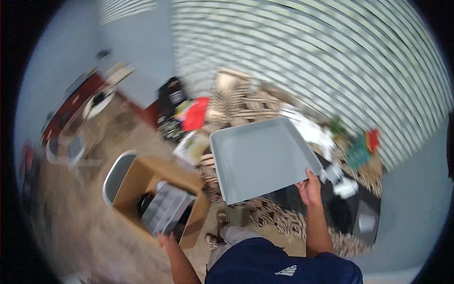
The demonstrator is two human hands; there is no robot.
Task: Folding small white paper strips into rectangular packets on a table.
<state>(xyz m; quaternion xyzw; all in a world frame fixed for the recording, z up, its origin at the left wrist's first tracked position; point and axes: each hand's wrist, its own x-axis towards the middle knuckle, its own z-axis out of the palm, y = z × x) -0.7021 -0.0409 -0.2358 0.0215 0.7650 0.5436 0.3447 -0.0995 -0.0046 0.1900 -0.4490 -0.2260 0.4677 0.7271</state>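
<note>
My right hand [310,187] grips the near right corner of a large shallow grey tray [260,159]. The tray is tilted above a patterned cover, its hollow side towards me. Lower left, my left hand [167,240] is at the near rim of an open cardboard box [125,193]. Its fingers meet the lower end of a grey translucent plastic case [166,206] that leans inside the box. Blur hides whether the fingers hold the case or the rim. Black items [144,202] lie under and beside the case.
A white-rimmed grey chair back [118,177] stands behind the box. Around the tray are a red packet [195,114], white plastic wrapping [312,131], a black backpack [172,94] and a teal-and-red bag [360,151]. Small white pieces [344,187] lie on a dark surface. Window blinds [301,53] hang behind.
</note>
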